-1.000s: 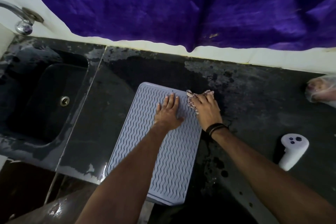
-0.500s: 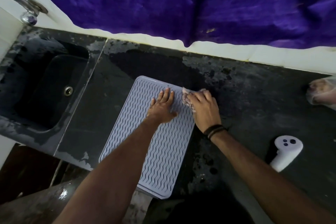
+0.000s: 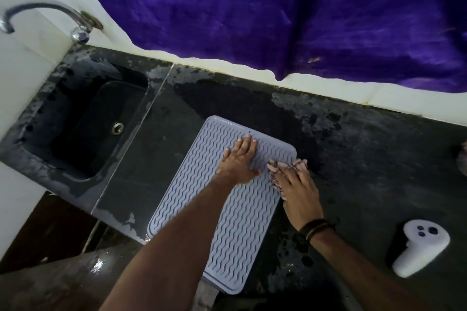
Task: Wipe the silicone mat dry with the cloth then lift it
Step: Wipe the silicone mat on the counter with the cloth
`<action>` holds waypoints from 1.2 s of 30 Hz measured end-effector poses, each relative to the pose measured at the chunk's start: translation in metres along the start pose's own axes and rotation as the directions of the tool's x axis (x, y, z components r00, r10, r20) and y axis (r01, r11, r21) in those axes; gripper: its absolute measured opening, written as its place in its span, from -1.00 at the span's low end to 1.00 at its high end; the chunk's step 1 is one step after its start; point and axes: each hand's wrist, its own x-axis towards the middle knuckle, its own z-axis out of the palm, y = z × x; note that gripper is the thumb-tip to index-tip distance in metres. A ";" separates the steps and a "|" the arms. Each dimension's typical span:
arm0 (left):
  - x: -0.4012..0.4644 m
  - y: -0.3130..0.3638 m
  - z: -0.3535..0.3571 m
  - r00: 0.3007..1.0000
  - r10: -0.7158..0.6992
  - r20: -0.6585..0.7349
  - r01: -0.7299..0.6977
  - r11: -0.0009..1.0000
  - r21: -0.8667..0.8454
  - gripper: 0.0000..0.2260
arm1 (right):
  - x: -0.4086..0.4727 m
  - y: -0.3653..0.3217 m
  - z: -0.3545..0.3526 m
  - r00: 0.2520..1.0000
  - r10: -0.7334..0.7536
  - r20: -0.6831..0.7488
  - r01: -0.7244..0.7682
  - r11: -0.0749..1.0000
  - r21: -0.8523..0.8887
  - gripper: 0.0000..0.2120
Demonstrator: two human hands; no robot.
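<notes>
- Two bare forearms come in from the lower edge of the head view, with no sleeve showing on either as far as the frame reaches.
- The left hand (image 3: 238,161) is bare: no ring, band or glove shows on it, and its wrist is plain too.
- The right hand (image 3: 298,190) is likewise ungloved, with no ring visible on the fingers that show.
- On the right wrist sits a dark wristband (image 3: 317,229), made of a few thin strands lying side by side, black and dark brown, wrapped snugly around the wrist.
- The fingernails of the left hand are short and pale.
</notes>
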 end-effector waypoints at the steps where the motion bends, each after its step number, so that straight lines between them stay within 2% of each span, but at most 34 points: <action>1: 0.000 0.000 0.000 1.000 0.003 -0.003 -0.003 1.000 0.001 -0.12 | 0.000 0.000 -0.002 1.000 0.003 0.006 -0.003 1.000 0.014 -0.19; 6: 0.000 0.001 0.000 1.000 0.001 -0.009 -0.001 1.000 -0.005 -0.12 | 0.043 0.000 -0.024 0.994 0.086 -0.067 -0.086 0.996 0.009 -0.36; 9: -0.002 0.003 -0.001 1.000 -0.003 -0.008 0.003 1.000 0.000 -0.13 | 0.065 -0.002 -0.026 0.996 0.072 -0.047 -0.072 0.997 -0.001 -0.41; 18: -0.002 0.000 -0.001 1.000 0.019 0.002 -0.019 1.000 -0.020 -0.11 | 0.001 -0.011 0.003 1.000 -0.003 0.002 0.003 1.000 -0.030 -0.21; 21: -0.003 0.000 0.000 1.000 0.028 -0.010 -0.029 0.999 -0.020 -0.10 | -0.008 -0.012 0.002 0.999 -0.019 0.049 0.019 1.000 0.011 -0.26; 25: -0.003 0.001 -0.001 1.000 0.025 -0.005 -0.025 0.999 -0.022 -0.10 | 0.027 -0.010 -0.013 0.995 0.086 -0.046 -0.085 0.996 0.018 -0.36; 27: -0.003 0.002 -0.002 1.000 0.018 0.000 -0.018 1.000 -0.017 -0.11 | 0.045 -0.006 -0.018 0.995 0.092 -0.048 -0.093 0.996 -0.007 -0.38; 36: 0.001 -0.001 0.003 1.000 0.006 -0.004 -0.007 1.000 -0.022 -0.13 | 0.009 -0.011 -0.001 0.999 0.036 0.004 -0.036 0.999 -0.022 -0.29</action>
